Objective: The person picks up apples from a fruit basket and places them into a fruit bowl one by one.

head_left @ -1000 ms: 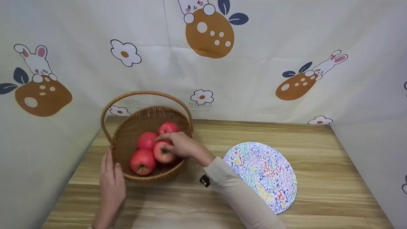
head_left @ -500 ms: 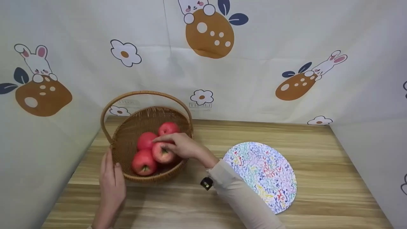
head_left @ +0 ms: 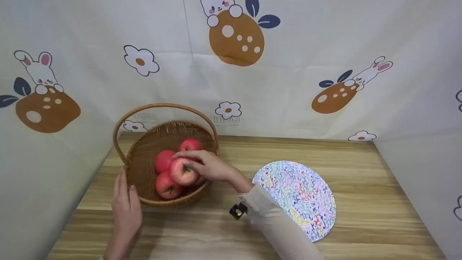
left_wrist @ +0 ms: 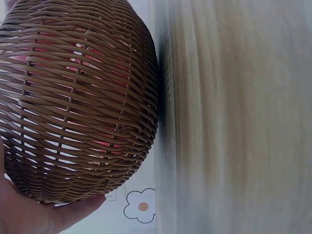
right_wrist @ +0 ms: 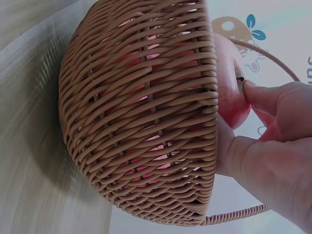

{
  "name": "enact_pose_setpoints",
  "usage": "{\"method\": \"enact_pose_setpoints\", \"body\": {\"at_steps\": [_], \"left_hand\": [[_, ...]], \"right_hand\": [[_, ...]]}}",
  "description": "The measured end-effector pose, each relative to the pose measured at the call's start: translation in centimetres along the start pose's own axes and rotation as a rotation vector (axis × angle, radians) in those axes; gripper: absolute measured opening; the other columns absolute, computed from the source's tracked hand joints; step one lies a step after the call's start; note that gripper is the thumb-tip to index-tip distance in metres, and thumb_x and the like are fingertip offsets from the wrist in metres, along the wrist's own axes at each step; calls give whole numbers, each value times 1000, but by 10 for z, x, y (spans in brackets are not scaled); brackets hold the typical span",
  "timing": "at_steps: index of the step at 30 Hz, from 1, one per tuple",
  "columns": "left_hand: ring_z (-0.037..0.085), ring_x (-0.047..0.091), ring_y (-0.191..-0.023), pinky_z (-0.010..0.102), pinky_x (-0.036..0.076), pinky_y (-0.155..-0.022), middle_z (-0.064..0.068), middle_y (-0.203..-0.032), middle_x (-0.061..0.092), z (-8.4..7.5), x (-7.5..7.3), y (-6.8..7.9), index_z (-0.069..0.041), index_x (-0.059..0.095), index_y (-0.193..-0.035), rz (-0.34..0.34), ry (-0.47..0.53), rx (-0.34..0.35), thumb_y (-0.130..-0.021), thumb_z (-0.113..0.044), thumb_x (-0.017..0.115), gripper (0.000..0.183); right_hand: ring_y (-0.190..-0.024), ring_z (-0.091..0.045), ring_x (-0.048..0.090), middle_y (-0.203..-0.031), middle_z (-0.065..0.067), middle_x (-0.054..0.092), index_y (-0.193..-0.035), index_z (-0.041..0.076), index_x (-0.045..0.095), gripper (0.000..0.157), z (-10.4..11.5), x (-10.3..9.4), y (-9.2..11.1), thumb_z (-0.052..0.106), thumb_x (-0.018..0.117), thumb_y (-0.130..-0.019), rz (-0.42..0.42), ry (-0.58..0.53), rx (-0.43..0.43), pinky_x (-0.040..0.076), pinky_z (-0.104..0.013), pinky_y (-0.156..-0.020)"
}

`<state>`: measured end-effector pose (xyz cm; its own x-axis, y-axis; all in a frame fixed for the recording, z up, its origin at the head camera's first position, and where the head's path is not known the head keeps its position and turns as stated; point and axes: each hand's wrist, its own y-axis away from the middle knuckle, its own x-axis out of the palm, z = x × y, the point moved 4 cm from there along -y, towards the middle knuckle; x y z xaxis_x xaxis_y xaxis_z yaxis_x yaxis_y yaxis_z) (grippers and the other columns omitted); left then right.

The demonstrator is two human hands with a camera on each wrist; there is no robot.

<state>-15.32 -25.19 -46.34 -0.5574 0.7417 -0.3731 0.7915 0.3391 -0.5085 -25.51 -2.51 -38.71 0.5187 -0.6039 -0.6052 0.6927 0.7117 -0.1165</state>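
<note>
A brown wicker basket [head_left: 144,144] with a tall handle stands at the left of the table, holding several red apples. My right hand [head_left: 213,166] reaches over its right rim and grips an apple [head_left: 183,172], whose stem end faces up by the thumb. In the right wrist view this apple [right_wrist: 229,83] shows above the rim. Beside and under it lie another apple [head_left: 168,186], one behind to the left [head_left: 164,160] and one at the back [head_left: 190,144]. My left hand [head_left: 126,209] rests against the basket's left side with its fingers nearly straight; the left wrist view shows the wicker wall [left_wrist: 78,107] close by.
A round, multicoloured patterned mat or plate [head_left: 299,198] lies on the wooden table [head_left: 368,202] to the right, partly under my right sleeve [head_left: 278,224]. Printed cloth walls [head_left: 288,83] enclose the table at the back and both sides. The basket handle [head_left: 166,105] arches up behind the apples.
My right hand has lifted the gripped apple slightly and drawn its wrist a little to the right. The front apple has rolled right, under it. The left hand stays at the basket.
</note>
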Motion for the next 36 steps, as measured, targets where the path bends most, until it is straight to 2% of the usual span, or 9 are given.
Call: {"method": "enact_pose_setpoints", "body": {"at_steps": [3,6,10,12,15,18,21,26,36], "left_hand": [[55,30,-150,50,20,-127,38,-161,33,0,0,0,15,32,-158,-2,-6,4,-106,0,41,55],[54,30,-150,53,21,-127,37,-162,33,0,0,0,14,31,-159,3,-3,-2,-106,0,42,55],[53,29,-152,56,19,-128,35,-163,31,0,0,-1,11,29,-161,16,10,-13,-107,-1,40,56],[53,29,-152,57,19,-128,36,-163,31,1,0,-1,11,29,-161,18,9,-16,-107,-1,40,56],[52,29,-152,55,19,-128,35,-164,31,2,0,-1,11,29,-161,19,5,-24,-107,-1,40,56],[51,28,-153,53,20,-128,35,-165,30,2,-1,-1,11,29,-161,20,1,-26,-108,-2,40,56],[51,28,-153,53,19,-128,35,-165,29,2,0,-1,11,28,-161,20,-1,-26,-108,-2,39,56],[52,27,-153,56,18,-129,35,-165,29,2,1,-1,11,29,-161,22,1,-31,-108,-2,39,56],[53,28,-151,63,19,-127,37,-162,31,1,0,-1,13,29,-160,13,13,-16,-106,0,39,56]], "right_hand": [[-114,-15,58,-145,-5,65,-141,18,69,33,1,0,2,22,55,-111,-6,-32,-7,47,-28,-103],[-128,-16,56,-150,-6,61,-142,17,67,34,2,-1,4,23,54,-111,-19,-78,-16,45,-30,-110],[-144,-15,47,-156,-6,56,-143,16,66,35,4,-2,8,21,54,-111,-42,-152,-20,39,-31,-119],[-141,-15,50,-155,-7,56,-144,14,66,35,5,-2,10,20,57,-110,-50,-197,-29,41,-30,-117],[-133,-13,55,-152,-8,58,-144,10,65,43,6,-2,13,13,72,-101,-61,-265,-48,46,-29,-111],[-124,-11,59,-146,-9,60,-145,7,63,63,4,-2,15,3,86,-86,-69,-343,-61,52,-29,-105],[-123,-9,59,-143,-9,62,-146,6,61,78,1,-1,17,-3,92,-75,-69,-396,-66,54,-30,-104],[-122,-9,60,-141,-10,63,-146,6,60,81,0,-1,21,-5,93,-72,-73,-387,-82,54,-29,-104],[-124,-12,61,-149,-8,61,-149,10,57,84,6,-3,32,8,96,-75,-116,-228,-106,52,-28,-105]]}}
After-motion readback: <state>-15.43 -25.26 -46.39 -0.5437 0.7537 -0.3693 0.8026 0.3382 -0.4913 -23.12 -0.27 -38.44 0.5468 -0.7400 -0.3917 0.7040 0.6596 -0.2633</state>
